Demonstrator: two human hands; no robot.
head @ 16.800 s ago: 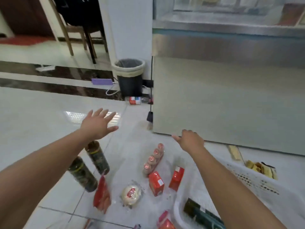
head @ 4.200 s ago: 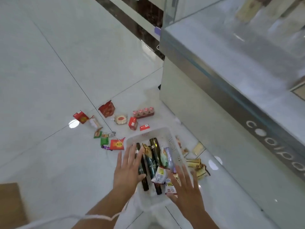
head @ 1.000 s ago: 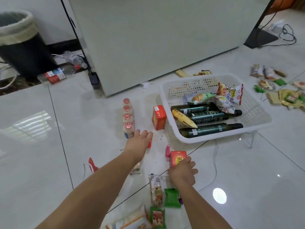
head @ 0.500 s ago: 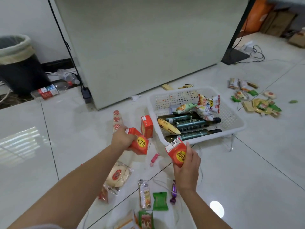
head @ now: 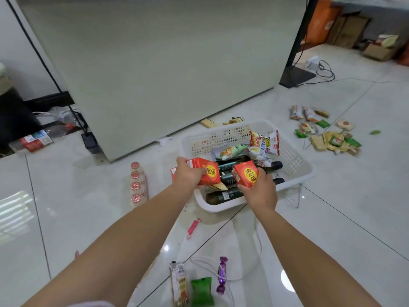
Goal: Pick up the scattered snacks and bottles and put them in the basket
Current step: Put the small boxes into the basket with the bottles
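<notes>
A: Both hands are closed around cartons. The left hand (head: 190, 173) grips a red carton (head: 207, 171) with a round yellow label, held over the near left corner of the white basket (head: 294, 171).

B: And the right hand (head: 261, 189)?

A: Clenched on a second red carton (head: 245, 173) of the same kind, tilted, just beside the first and also above the basket's near edge.

B: What lies in the basket?

A: Dark green bottles (head: 223, 196) lying on their sides, with snack packets (head: 264, 142) piled toward the far wall.

B: And on the floor?

A: A row of 4 small foil-capped bottles (head: 138, 185) left of the basket. A pink wrapped stick (head: 193, 227) lies near the basket's front. Closer to the camera sit a long packet (head: 178, 282), a green packet (head: 201, 289) and a purple candy (head: 222, 275). A scatter of wrapped snacks (head: 325, 134) lies well apart on the right. A third red carton (head: 173, 172) shows partly behind the left hand.
</notes>
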